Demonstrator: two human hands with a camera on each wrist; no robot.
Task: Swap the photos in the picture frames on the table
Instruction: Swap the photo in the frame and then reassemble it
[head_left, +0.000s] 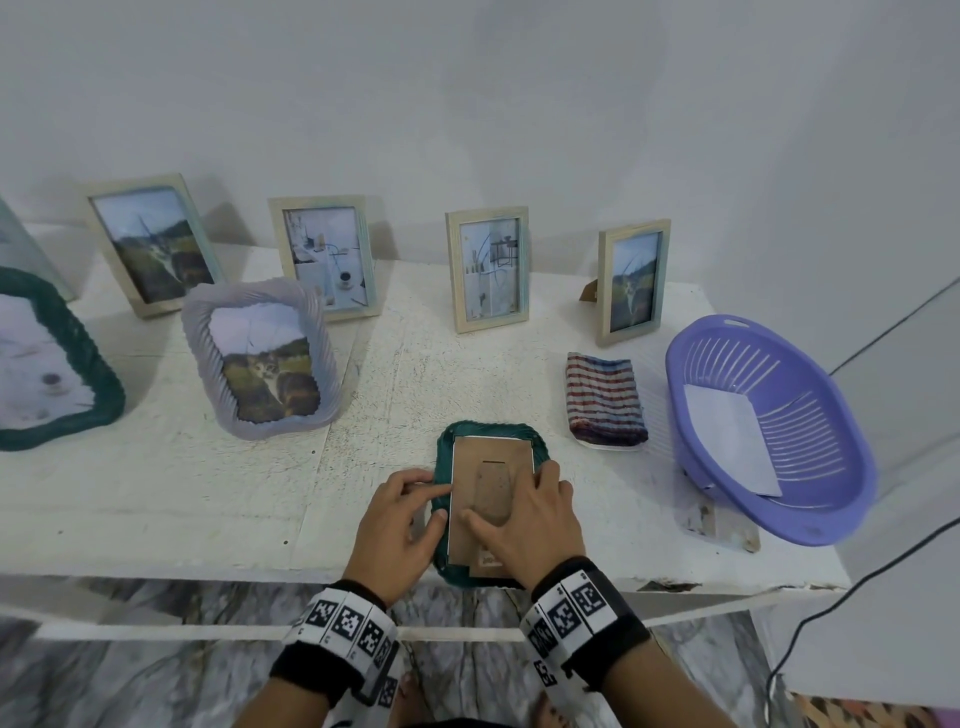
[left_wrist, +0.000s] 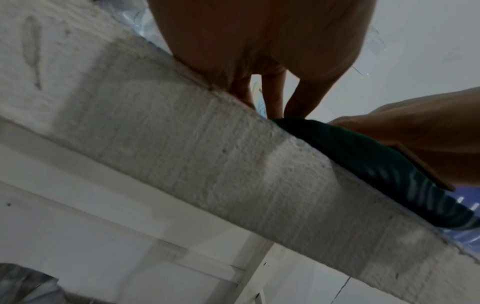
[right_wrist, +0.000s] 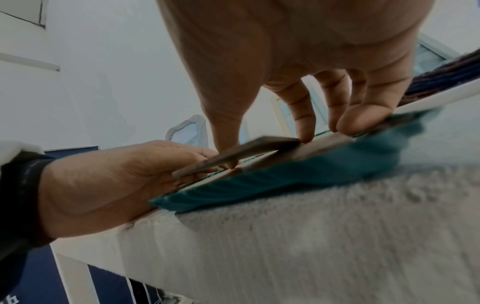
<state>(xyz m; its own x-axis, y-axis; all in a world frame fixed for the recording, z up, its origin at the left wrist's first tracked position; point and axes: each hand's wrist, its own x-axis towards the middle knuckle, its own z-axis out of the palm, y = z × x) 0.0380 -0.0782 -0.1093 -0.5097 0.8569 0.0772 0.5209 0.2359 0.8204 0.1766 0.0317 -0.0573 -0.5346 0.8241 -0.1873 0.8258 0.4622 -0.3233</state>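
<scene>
A dark green ribbed frame lies face down at the table's front edge and overhangs it a little. Its brown backing board faces up, with the stand flap slightly raised. My left hand holds the frame's left rim with curled fingers, its thumb against the board's left edge. My right hand rests on the board. Its fingertips press on the board and the right rim, and its thumb is at the flap.
A lilac ribbed frame with a cat photo stands at the left, beside another green frame. Several wooden frames line the back wall. At the right lie a folded striped cloth and a purple basket holding white paper.
</scene>
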